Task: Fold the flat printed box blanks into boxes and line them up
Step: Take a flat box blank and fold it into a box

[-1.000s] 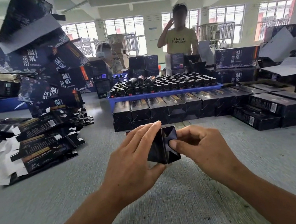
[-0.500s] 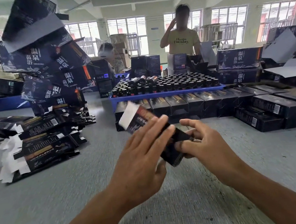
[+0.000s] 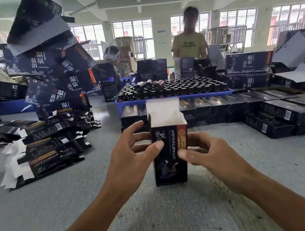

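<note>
Now my left hand and right hand pinch the standing box with thumb and fingers, mid-table. Top flap's open; I think next it goes to twelve o'clock, by the row of boxes.

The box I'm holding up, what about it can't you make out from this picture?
Head view only:
- Box bottom end: faces away, so closed or not is unknown.
- Its far side and the left hand and right hand fingers behind it: hidden by the box.
- Inside: blocked by the raised white flap.
- Small print: too blurred.
</note>
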{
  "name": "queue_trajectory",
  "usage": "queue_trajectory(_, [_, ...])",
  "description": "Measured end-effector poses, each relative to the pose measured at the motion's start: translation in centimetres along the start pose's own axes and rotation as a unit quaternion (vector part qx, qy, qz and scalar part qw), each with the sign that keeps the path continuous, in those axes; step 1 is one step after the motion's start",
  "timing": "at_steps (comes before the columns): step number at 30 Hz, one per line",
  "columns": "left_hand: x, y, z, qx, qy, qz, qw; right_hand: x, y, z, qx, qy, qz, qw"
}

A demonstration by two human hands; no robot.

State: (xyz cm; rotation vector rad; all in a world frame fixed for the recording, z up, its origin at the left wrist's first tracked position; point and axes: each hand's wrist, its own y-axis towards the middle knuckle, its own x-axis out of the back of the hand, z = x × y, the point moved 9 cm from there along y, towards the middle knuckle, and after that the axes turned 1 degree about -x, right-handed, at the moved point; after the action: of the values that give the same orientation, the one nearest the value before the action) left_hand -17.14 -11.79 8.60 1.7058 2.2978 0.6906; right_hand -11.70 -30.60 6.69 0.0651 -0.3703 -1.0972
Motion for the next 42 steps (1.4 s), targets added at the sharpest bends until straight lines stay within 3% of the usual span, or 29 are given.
queue_trajectory(5, [-1.0, -0.6, -0.2, -0.021, 0.019, 0.032, 0.999, 1.8, 0.3, 0.8, 0.048, 0.062, -0.065, 0.995])
queue_trajectory(11, [-1.4, -0.8, -0.9, -0.064, 0.084, 0.059, 0.993, 1.3, -0.1, 2.0, 0.104, 0.032, -0.057, 0.992])
queue_trajectory(19, [-1.5, -0.7, -0.6, -0.051, 0.038, 0.077, 0.995, 0.7, -0.7, 2.8, 0.127, -0.049, -0.04, 0.99])
queue_trajectory(23, [-1.1, -0.8, -1.5, -0.064, 0.017, 0.047, 0.997, 0.2, -1.0, 3.5, 0.128, -0.071, -0.029, 0.989])
queue_trajectory(32, [-1.0, -0.8, -2.6, -0.124, 0.038, 0.023, 0.991, 1.0, -1.5, 4.5, 0.158, 0.02, -0.076, 0.984])
queue_trajectory(42, [-1.0, -0.9, -2.6, -0.115, 0.033, 0.02, 0.993, 1.2, -1.7, 4.9, 0.157, 0.051, -0.083, 0.983])
